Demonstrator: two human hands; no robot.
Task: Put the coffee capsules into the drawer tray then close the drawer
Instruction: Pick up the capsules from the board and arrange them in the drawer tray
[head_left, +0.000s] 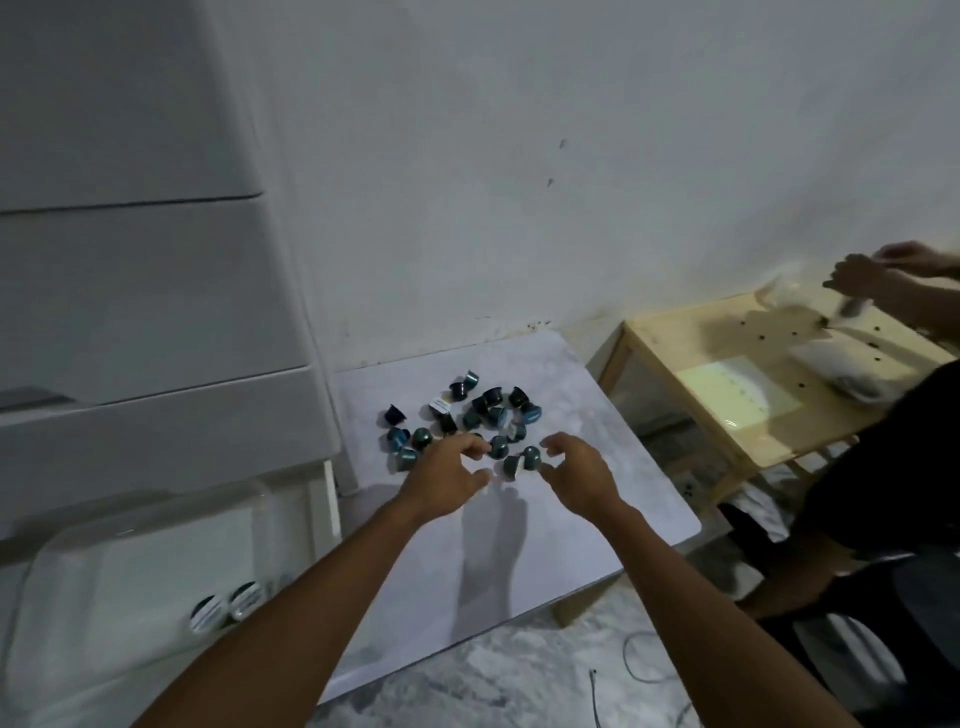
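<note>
Several dark teal and black coffee capsules (475, 415) lie scattered on a white marbled table (571, 509) near the wall. My left hand (447, 475) hovers just in front of the pile, fingers spread and curled, holding nothing. My right hand (576, 473) is beside it, also spread, with two capsules (522, 461) standing between the hands. At the lower left a white drawer stands pulled out with a clear tray (78, 613) in it. Two capsules (226, 605) lie in that tray, foil side up.
A white drawer unit (145, 312) rises at the left against the wall. To the right stands a light wooden table (727, 395) with papers, where another person (883, 467) in dark clothing handles a bag. Cables lie on the marbled floor (571, 675).
</note>
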